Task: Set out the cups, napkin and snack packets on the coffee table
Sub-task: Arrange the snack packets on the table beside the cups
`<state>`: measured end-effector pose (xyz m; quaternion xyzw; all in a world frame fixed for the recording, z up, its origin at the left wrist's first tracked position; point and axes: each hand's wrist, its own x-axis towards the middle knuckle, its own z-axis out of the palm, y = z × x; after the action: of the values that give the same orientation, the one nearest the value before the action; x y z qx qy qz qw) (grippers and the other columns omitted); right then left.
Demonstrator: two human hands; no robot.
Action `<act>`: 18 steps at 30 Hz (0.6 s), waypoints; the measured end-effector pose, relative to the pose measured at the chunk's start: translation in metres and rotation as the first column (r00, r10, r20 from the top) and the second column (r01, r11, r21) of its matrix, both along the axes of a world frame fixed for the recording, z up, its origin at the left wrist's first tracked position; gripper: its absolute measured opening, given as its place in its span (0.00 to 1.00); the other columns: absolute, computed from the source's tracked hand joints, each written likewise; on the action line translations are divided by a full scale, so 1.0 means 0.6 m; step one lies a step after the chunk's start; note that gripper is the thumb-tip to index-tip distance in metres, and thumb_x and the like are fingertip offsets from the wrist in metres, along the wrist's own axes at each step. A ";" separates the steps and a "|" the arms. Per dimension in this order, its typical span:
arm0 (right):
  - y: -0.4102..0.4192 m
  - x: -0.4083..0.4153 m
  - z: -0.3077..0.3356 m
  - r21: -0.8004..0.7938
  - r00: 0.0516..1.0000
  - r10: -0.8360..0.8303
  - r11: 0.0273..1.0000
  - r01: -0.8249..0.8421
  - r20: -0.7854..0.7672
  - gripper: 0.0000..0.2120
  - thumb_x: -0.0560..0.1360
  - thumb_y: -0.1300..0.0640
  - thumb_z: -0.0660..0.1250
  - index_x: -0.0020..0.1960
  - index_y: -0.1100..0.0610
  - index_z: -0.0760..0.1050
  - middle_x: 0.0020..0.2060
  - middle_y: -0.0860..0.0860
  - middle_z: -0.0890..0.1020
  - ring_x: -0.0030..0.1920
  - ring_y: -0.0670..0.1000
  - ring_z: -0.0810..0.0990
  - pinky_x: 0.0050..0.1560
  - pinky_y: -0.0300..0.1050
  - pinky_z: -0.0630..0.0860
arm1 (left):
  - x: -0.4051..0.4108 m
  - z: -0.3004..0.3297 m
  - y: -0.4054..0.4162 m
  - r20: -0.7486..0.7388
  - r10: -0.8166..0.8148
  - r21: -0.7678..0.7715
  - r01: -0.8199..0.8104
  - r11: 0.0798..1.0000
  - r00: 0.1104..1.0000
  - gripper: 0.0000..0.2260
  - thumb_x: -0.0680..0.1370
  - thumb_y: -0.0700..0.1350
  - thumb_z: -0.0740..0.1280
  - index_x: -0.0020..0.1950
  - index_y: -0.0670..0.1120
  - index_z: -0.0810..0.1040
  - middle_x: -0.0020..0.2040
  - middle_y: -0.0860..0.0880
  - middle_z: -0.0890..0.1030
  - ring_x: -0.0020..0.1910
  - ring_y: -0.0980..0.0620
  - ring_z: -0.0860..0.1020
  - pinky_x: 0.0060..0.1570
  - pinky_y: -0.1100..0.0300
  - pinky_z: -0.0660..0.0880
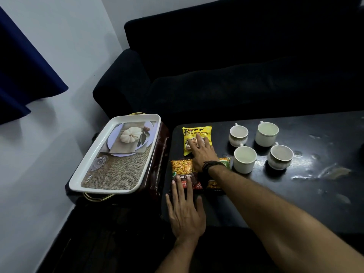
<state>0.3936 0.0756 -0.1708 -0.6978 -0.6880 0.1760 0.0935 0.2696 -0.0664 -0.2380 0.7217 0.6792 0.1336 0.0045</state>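
Note:
Several white cups stand on the black coffee table (307,196): two at the back (238,134) (266,133) and two nearer (244,159) (280,157). A yellow snack packet (192,133) lies flat at the table's left end, with my right hand (202,154) resting flat on its lower part, fingers spread. In front of it lies a red and orange mixture packet (182,171); my left hand (185,211) lies flat with its fingertips on that packet's near edge. A green-tipped packet (224,161) shows partly under my right wrist. I see no napkin.
A white tray (92,182) with a pumpkin picture, holding nothing, sits on a dark brown stand left of the table. A dark sofa (236,75) runs behind the table. A blue curtain (23,71) hangs at the far left by the white wall.

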 end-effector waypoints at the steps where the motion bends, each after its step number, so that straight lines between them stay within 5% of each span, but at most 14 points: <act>1: -0.014 -0.001 0.001 0.075 1.000 0.006 0.997 -0.007 0.018 0.35 0.78 0.62 0.57 0.80 0.48 0.46 0.80 0.55 0.42 0.79 0.60 0.41 0.77 0.61 0.49 | 0.000 0.000 0.000 -0.002 0.001 -0.001 -0.001 1.000 1.000 0.30 0.80 0.59 0.53 0.80 0.54 0.49 0.81 0.48 0.45 0.80 0.48 0.46 0.76 0.45 0.50; 6: -0.119 -0.004 -0.029 0.232 0.992 -0.098 0.969 0.078 0.074 0.27 0.83 0.45 0.46 0.80 0.51 0.48 0.80 0.56 0.47 0.80 0.59 0.45 0.77 0.61 0.44 | 0.001 0.005 0.001 -0.007 0.004 -0.022 -0.004 1.000 1.000 0.30 0.81 0.60 0.50 0.80 0.53 0.45 0.81 0.48 0.41 0.80 0.48 0.42 0.77 0.44 0.48; 11: -0.184 0.013 -0.073 0.150 0.973 0.003 0.988 -0.038 0.229 0.28 0.83 0.44 0.45 0.80 0.50 0.44 0.77 0.52 0.34 0.77 0.57 0.32 0.72 0.61 0.30 | 0.000 0.010 -0.003 -0.044 -0.010 -0.046 0.008 0.999 0.999 0.30 0.80 0.59 0.45 0.80 0.54 0.40 0.80 0.47 0.37 0.79 0.48 0.38 0.77 0.44 0.43; 18: -0.187 0.009 -0.035 0.078 0.986 0.010 0.997 -0.023 0.166 0.29 0.83 0.43 0.42 0.80 0.50 0.41 0.79 0.53 0.37 0.78 0.57 0.34 0.76 0.62 0.34 | 0.001 0.020 -0.003 -0.068 -0.019 -0.079 0.013 0.997 0.998 0.30 0.80 0.60 0.43 0.79 0.53 0.37 0.80 0.46 0.36 0.79 0.46 0.37 0.77 0.44 0.41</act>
<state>0.3989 -0.0369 -0.1918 -0.6999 -0.7057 0.0905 0.0625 0.2701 -0.0685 -0.2259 0.7306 0.6778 0.0821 0.0105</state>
